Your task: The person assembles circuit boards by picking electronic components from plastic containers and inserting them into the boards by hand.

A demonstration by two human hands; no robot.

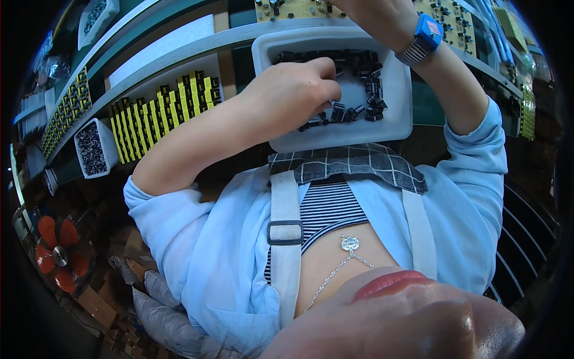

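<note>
A white tray [344,139] lies on the bench in front of my chest, holding several small black components [366,67] loose along its far and right sides. My left hand [299,90] reaches into the tray from the left. Its fingers are curled and pinched among the black parts near the tray's middle. My right hand [373,17] is raised past the tray's far rim toward green circuit boards [293,9]. A blue wristband [428,31] sits on its wrist. The picture's top edge cuts off its fingers.
Rows of yellow and black parts [161,110] stand on the shelf to the left. A small white bin of dark parts [91,148] sits beside them. More boards [454,24] lie at the top right, and a red fan [58,255] sits low on the left.
</note>
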